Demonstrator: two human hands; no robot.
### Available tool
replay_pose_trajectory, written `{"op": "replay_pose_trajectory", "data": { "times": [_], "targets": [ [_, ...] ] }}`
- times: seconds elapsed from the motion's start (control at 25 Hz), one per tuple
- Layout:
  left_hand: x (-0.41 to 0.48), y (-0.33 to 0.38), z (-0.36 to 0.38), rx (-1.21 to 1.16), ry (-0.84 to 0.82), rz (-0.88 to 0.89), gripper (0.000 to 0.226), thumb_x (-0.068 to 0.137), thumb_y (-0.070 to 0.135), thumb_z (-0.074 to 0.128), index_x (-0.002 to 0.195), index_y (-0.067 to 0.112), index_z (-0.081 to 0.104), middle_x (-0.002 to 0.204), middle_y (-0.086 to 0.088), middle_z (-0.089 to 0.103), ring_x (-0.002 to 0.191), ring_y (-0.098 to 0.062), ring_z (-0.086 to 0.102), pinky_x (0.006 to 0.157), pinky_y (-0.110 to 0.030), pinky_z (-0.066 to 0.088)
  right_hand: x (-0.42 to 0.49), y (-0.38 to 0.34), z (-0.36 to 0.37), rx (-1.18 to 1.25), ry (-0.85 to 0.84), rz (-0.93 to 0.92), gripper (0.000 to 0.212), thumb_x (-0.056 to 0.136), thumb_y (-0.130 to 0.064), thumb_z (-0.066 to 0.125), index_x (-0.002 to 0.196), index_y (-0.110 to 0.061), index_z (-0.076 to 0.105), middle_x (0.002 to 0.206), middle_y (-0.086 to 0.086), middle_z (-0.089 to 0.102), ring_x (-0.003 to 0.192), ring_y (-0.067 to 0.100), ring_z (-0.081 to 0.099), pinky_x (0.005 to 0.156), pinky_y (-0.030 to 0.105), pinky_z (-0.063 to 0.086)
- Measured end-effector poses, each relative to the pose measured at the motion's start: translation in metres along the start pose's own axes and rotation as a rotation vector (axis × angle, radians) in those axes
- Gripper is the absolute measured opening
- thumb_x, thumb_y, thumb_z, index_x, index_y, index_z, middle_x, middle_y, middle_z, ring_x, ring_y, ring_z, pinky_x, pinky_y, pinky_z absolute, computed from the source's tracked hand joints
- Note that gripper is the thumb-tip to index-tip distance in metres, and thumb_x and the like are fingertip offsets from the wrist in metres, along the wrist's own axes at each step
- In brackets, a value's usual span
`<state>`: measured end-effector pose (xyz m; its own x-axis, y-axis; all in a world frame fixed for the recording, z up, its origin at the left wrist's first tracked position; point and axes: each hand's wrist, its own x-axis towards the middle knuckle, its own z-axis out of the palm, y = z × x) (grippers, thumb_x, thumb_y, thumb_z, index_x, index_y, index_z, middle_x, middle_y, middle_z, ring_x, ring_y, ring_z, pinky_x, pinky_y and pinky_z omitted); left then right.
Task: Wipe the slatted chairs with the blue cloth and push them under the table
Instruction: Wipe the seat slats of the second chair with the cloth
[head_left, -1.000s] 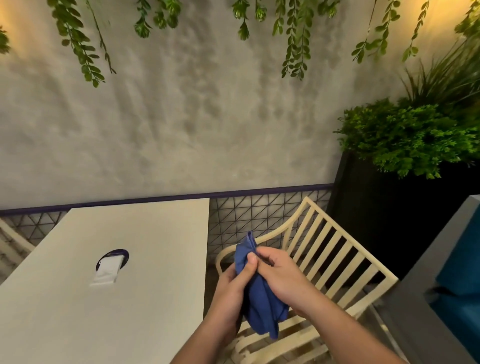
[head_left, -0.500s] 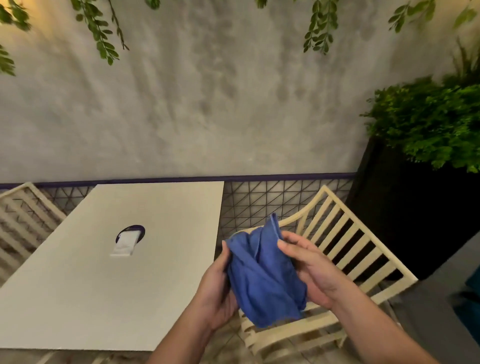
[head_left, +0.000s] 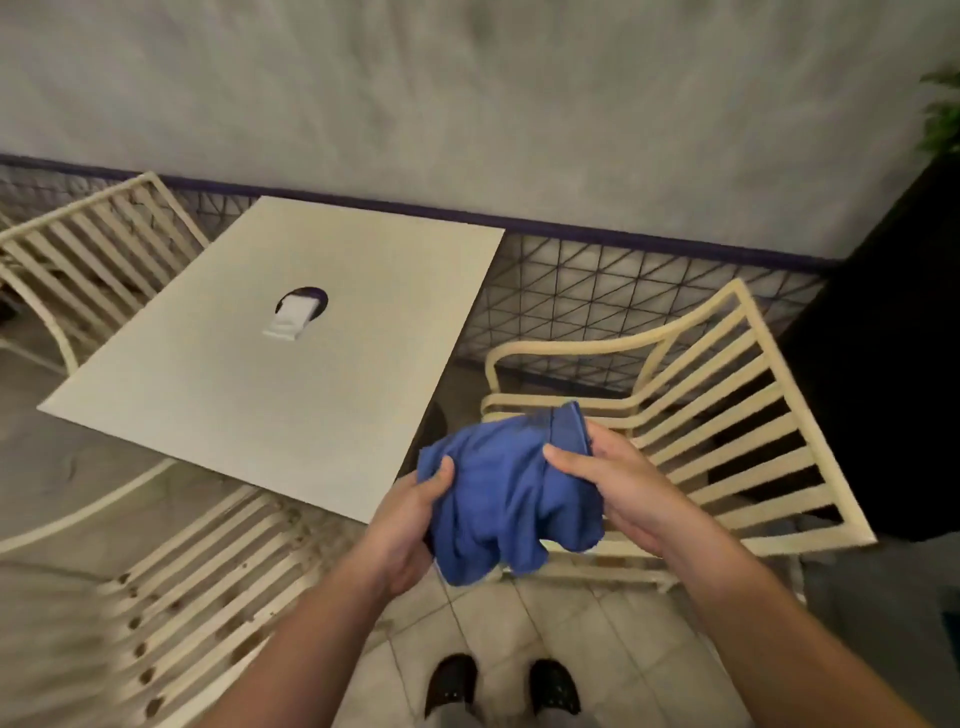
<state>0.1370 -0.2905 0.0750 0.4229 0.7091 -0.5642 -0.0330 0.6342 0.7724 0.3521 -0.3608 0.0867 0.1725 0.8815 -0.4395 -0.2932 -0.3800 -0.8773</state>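
Note:
Both hands hold the blue cloth (head_left: 511, 499) bunched between them in front of me. My left hand (head_left: 410, 525) grips its left edge, thumb on top. My right hand (head_left: 618, 488) holds its right side, thumb laid across the fabric. Behind the cloth, a cream slatted chair (head_left: 727, 410) stands to the right of the white table (head_left: 291, 364), pulled out from it. A second slatted chair (head_left: 98, 260) stands at the table's far left. A third one (head_left: 208, 587) sits near me at the lower left, its seat partly beneath the table edge.
A white napkin holder (head_left: 293, 317) sits in a round hole in the table top. A grey wall with a dark mesh strip (head_left: 597, 291) runs behind. A dark planter (head_left: 893, 338) stands at right. My shoes (head_left: 501, 686) are on the tiled floor.
The view has tipped down and swung left, bringing the near chair and my shoes into sight. The cloth has been spread wider between my hands.

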Motion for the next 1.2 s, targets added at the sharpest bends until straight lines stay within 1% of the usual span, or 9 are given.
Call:
{"op": "replay_pose_trajectory", "data": {
  "times": [0.12,0.24,0.36,0.44,0.52,0.68,0.84,1.08,1.2],
  "targets": [
    [-0.018,-0.016,-0.023,-0.028,0.1,0.039,0.042,0.103,0.032,0.055,0.136,0.007,0.06,0.13,-0.021,0.067,0.123,-0.033,0.064,0.112,-0.053,0.044,0.003,0.015,0.008,0.221,-0.188,0.115,0.038,0.096,-0.018,0.064,0.132,-0.008,0.062,0.127,0.014,0.07,0.118,0.028,0.067,0.102,0.045,0.053],
    [-0.051,-0.022,-0.038,-0.146,0.207,0.045,0.037,0.104,0.032,0.057,0.132,0.008,0.064,0.126,-0.017,0.07,0.121,-0.03,0.066,0.107,-0.048,0.048,0.01,0.048,0.046,0.506,-0.234,0.399,0.062,0.098,-0.053,0.056,0.139,-0.007,0.061,0.137,0.02,0.063,0.129,0.033,0.059,0.113,0.05,0.041],
    [-0.079,-0.029,-0.058,-0.133,0.318,0.069,0.032,0.103,0.03,0.058,0.122,0.007,0.068,0.116,-0.018,0.074,0.112,-0.028,0.071,0.092,-0.039,0.054,0.008,0.086,0.093,0.461,-0.364,0.557,0.095,0.069,-0.071,0.08,0.131,0.0,0.065,0.125,0.022,0.068,0.118,0.029,0.067,0.102,0.042,0.051],
    [-0.098,-0.034,-0.084,-0.074,0.423,0.101,0.028,0.102,0.027,0.06,0.115,0.006,0.071,0.107,-0.016,0.077,0.104,-0.026,0.073,0.086,-0.038,0.056,0.002,0.101,0.127,0.377,-0.497,0.602,0.079,0.065,-0.06,0.087,0.114,0.0,0.071,0.109,0.02,0.074,0.099,0.027,0.074,0.085,0.037,0.058],
    [-0.117,-0.04,-0.119,0.023,0.534,0.135,0.024,0.1,0.028,0.064,0.109,0.009,0.074,0.1,-0.009,0.079,0.098,-0.022,0.075,0.086,-0.039,0.058,-0.003,0.106,0.163,0.237,-0.478,0.592,0.065,0.081,-0.052,0.068,0.117,0.002,0.066,0.109,0.021,0.075,0.096,0.026,0.075,0.079,0.033,0.06],
    [-0.147,-0.059,-0.199,0.162,0.627,0.157,0.016,0.099,0.027,0.065,0.107,0.017,0.074,0.098,0.003,0.079,0.093,-0.012,0.074,0.078,-0.029,0.058,-0.002,0.123,0.23,0.122,-0.49,0.66,0.06,0.099,-0.044,0.056,0.133,0.005,0.057,0.123,0.028,0.068,0.11,0.034,0.071,0.086,0.037,0.061],
    [-0.159,-0.089,-0.31,0.215,0.585,0.055,0.016,0.099,0.025,0.065,0.099,0.013,0.074,0.092,-0.009,0.076,0.082,-0.017,0.072,0.066,-0.028,0.055,0.003,0.151,0.302,-0.017,-0.439,0.635,0.051,0.101,-0.043,0.054,0.131,-0.001,0.058,0.119,0.022,0.072,0.108,0.031,0.072,0.086,0.036,0.062],
    [-0.174,-0.154,-0.498,0.674,0.547,-0.171,0.019,0.101,0.036,0.058,0.103,0.022,0.071,0.098,0.006,0.071,0.085,-0.011,0.066,0.077,-0.031,0.054,0.047,0.22,0.381,-0.423,-0.249,0.519,0.058,0.084,-0.056,0.066,0.125,-0.015,0.063,0.106,0.007,0.078,0.103,0.028,0.074,0.091,0.043,0.056],
    [-0.161,-0.18,-0.569,1.0,0.589,-0.242,0.03,0.102,0.042,0.051,0.116,0.023,0.069,0.115,0.0,0.071,0.1,-0.018,0.065,0.088,-0.035,0.053,0.09,0.25,0.399,-0.647,-0.125,0.444,0.066,0.084,-0.063,0.065,0.121,-0.009,0.063,0.094,0.015,0.077,0.088,0.035,0.074,0.077,0.045,0.057]
  ]
}}
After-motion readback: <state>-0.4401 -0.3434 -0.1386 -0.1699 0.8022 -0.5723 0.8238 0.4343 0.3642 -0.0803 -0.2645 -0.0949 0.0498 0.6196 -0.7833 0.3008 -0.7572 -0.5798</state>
